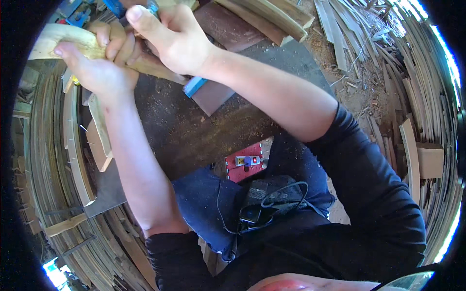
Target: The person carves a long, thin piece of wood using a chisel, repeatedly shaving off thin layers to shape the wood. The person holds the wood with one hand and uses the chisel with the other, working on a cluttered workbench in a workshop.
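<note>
My left hand [100,72] is wrapped round a pale, curved piece of wood [68,39] at the upper left, its thumb along the near face and its fingers curled over it. The wood extends rightward beneath my right hand [177,46], whose fingers are bent, the thumb lying forward beside a small blue object [153,8] at the top edge; what it grips is mostly hidden. Below that hand, a brown board [211,97] with a blue block [194,87] along its edge lies on the dark, dust-strewn bench [179,131].
Wood strips [335,29] lie on the dirt floor at upper right. Long planks [48,145] line the left, more the right [427,87]. More boards [252,14] lie across the bench's far edge. A power strip [247,160] sits on red material below the bench.
</note>
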